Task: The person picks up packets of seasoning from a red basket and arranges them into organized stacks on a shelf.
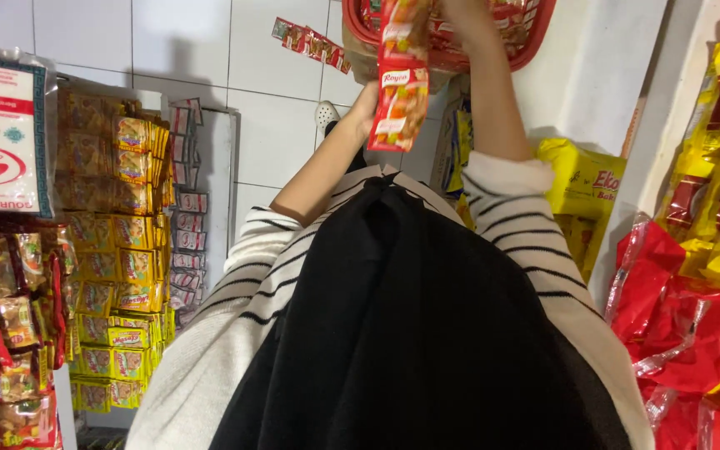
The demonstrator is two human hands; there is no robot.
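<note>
Both hands gripped strip of red sachets [399,83] over red basket [535,37]: left hand [368,108] low, right hand [460,12] high. Next: lower strip inside rim.

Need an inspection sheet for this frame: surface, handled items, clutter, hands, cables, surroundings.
Surface: white tiled floor, seen from above.
Handled items: strip of red sachets, held over a red plastic basket.
Clutter: loose sachet strip on the tiles; yellow bag by the basket.
Hands: left hand grips the strip low; right hand at the basket rim, grip unclear.
Cables: nothing seen.
Surroundings: hanging yellow sachet packs on one side, red and yellow bags on the other.
</note>
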